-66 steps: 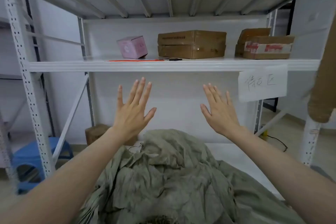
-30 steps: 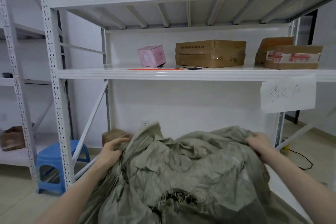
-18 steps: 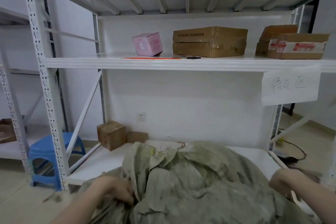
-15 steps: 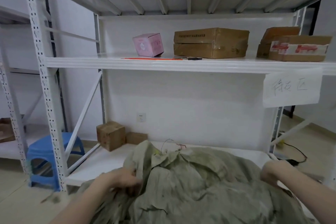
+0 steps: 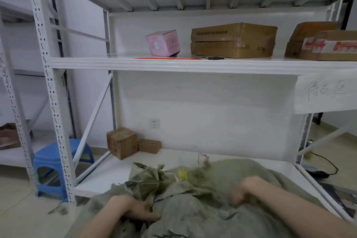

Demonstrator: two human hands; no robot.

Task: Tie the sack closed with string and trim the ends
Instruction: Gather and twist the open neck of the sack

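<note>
Plainly the gathering step: the sack (image 5: 193, 208) lay partly on the bottom shelf (image 5: 108, 177), left hand (image 5: 135, 208) pinching a fold, right hand (image 5: 243, 191) blurred, apparently curled into cloth. Next its mouth needed bunching, then the orange string (image 5: 168, 58) fetched from above. The paper sign (image 5: 326, 92) bore handwriting I couldn't read

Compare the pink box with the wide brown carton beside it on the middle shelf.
The pink box is small and roughly cubic; the brown carton is far wider and flatter. The pink box bears a round print; the brown carton a line of dark text. Both stand on the middle shelf, closed.
</note>
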